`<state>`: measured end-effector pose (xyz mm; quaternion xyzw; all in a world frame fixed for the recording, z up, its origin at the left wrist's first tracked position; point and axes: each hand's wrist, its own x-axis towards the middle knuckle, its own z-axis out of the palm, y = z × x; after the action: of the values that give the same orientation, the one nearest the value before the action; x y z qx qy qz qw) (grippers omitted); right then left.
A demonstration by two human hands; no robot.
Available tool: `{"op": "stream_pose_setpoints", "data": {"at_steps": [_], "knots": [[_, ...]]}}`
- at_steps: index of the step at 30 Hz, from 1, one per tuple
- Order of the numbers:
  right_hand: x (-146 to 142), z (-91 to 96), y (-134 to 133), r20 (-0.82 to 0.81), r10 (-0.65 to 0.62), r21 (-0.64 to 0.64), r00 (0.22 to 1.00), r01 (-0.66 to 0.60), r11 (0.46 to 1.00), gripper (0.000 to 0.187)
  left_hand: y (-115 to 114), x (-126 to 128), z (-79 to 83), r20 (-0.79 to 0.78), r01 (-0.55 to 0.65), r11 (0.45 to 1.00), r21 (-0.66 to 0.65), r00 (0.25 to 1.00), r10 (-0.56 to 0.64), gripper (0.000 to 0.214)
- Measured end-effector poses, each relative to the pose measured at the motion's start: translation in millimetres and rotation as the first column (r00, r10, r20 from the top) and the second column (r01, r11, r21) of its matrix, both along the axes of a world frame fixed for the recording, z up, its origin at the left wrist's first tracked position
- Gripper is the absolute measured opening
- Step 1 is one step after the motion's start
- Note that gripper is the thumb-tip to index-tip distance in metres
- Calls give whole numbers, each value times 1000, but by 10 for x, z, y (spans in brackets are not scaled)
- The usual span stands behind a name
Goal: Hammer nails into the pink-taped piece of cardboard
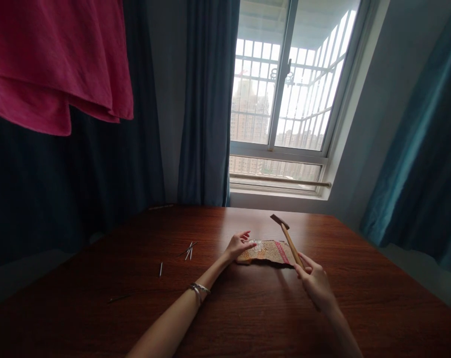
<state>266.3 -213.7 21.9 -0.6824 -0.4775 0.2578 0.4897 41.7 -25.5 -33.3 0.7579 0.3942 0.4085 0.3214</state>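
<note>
A flat patterned piece [267,252], orange and tan with a pink stripe, lies on the dark wooden table [225,308]. My left hand [239,245] rests at its left edge, fingers pinched on something small I cannot make out. My right hand [314,284] grips the wooden handle of a small hammer [286,234]. The hammer's dark head is raised above the piece's right end.
Several thin nails [190,250] lie loose on the table left of the piece, one alone [160,269] nearer me. A window [285,99] with blue curtains [206,104] is behind the table. Pink cloth [57,59] hangs at top left.
</note>
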Motion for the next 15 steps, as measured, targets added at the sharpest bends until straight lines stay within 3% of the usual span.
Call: {"op": "stream_pose_setpoints", "data": {"at_steps": [4, 9, 15], "knots": [[327, -127, 117, 303, -61, -64, 951, 84, 994, 51, -17, -114, 99, -174, 87, 978, 192, 983, -53, 80], [462, -199, 103, 381, -111, -131, 918, 173, 976, 43, -131, -152, 147, -422, 194, 959, 207, 902, -91, 95], [505, -239, 45, 455, -118, -211, 883, 236, 949, 44, -195, -90, 120, -522, 200, 952, 233, 851, -51, 96]]}}
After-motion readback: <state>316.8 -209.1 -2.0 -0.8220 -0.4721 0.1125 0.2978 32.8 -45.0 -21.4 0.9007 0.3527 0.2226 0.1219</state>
